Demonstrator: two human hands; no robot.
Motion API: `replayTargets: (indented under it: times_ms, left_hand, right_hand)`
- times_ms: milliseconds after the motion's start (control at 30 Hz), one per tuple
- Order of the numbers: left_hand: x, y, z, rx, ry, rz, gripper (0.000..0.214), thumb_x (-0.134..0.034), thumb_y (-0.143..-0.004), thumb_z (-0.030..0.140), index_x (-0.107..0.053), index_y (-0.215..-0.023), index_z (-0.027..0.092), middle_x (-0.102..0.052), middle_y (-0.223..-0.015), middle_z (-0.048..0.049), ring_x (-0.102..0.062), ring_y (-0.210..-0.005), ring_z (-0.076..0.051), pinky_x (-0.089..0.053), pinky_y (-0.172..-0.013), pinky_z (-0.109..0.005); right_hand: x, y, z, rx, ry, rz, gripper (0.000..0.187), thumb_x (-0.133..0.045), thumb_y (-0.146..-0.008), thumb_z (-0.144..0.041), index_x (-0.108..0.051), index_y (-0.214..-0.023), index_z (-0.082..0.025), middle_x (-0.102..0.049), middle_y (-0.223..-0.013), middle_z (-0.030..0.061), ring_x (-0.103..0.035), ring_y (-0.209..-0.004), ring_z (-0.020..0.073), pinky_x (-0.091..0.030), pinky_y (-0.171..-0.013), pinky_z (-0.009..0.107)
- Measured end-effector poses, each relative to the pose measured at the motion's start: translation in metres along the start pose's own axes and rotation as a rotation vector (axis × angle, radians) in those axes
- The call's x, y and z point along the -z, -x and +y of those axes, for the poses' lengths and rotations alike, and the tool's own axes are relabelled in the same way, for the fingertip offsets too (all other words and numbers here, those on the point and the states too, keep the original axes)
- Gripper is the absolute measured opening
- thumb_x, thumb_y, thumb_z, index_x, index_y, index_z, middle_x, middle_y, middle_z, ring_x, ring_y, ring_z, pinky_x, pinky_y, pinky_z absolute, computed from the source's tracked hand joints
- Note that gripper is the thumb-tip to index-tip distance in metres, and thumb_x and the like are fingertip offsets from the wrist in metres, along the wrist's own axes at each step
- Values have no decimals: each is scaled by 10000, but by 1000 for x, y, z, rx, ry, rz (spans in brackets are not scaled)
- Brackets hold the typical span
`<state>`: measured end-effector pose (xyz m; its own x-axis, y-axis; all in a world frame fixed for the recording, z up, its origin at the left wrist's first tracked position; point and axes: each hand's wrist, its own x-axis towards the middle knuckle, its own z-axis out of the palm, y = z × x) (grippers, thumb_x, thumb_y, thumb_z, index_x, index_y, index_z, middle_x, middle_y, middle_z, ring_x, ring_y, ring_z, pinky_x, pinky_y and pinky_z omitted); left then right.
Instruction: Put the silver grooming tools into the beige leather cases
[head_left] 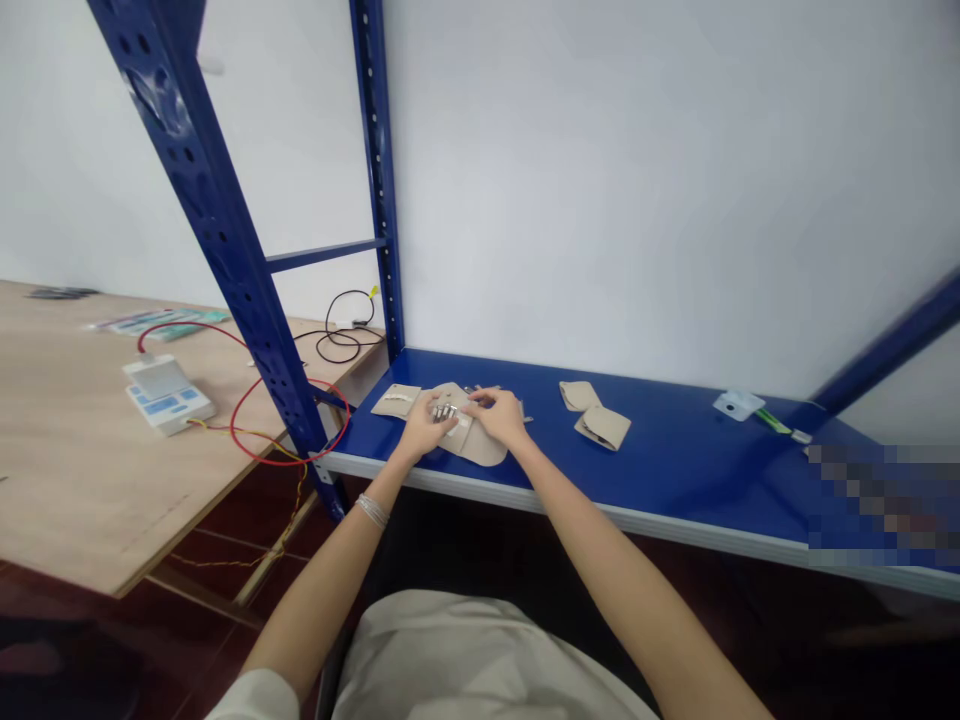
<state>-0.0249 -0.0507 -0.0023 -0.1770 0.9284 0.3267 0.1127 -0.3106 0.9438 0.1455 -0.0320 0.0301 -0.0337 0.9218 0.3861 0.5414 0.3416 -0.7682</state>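
My left hand (426, 428) is closed around a bunch of small shiny metal tools (445, 412), over an unfolded beige case (486, 447) on the blue shelf. Just right of it, my right hand (498, 414) is closed with thumb and fingers pinched near the metal tools; what it pinches is too small to make out. A smaller beige case (395, 400) with a light strip across it lies left of my left hand. Behind my right hand, more small metal pieces show in part. Two folded beige cases (577, 395) (603, 427) lie to the right, touching or slightly overlapping.
The blue shelf (675, 470) has a pale front edge and a blue upright post (225, 240) at its left. A white-and-blue item (739, 404) and a green object (772, 421) lie far right. On the wooden table (67, 450) are a white device (169, 395) and looping cables.
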Motion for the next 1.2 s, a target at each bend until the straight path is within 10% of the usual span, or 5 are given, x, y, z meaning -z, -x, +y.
replayTargets:
  times_ms: [467, 633, 867, 1200]
  left_hand:
    - [2, -1, 2, 3, -5, -32, 500, -778, -602, 246, -579, -1054, 172, -668, -931, -51, -637, -845, -208, -498, -810, -346]
    - [2, -1, 1, 70, -39, 122, 441, -745, -627, 235, -569, -1027, 179, -662, -896, -42, -633, -812, -201, -492, -795, -344]
    - [2, -2, 0, 52, -62, 156, 438, -740, -614, 221, -572, -1016, 182, -657, -900, -39, -627, -843, -205, -473, -840, -354]
    - [3, -1, 1, 68, -71, 131, 435, -723, -632, 235, -558, -1031, 180, -651, -910, -37, -618, -832, -196, -460, -808, -331]
  right_hand:
    - [2, -14, 20, -103, -200, -58, 435, -813, -579, -383, -737, -953, -175, -753, -954, 82, -697, -882, 217, -529, -799, 315]
    - [43, -26, 45, -276, 330, 210, 163, -710, -718, -279, -726, -856, -193, -743, -919, 101, -673, -976, 272, -451, -936, 460]
    - [54, -38, 72, -260, 508, 66, 205, -777, -650, -362, -694, -694, -180, -713, -735, 139, -689, -852, 285, -504, -770, 407]
    - [40, -51, 59, -499, 576, -32, 256, -706, -738, -296, -681, -922, -120, -694, -1028, 227, -647, -1051, 360, -437, -901, 516]
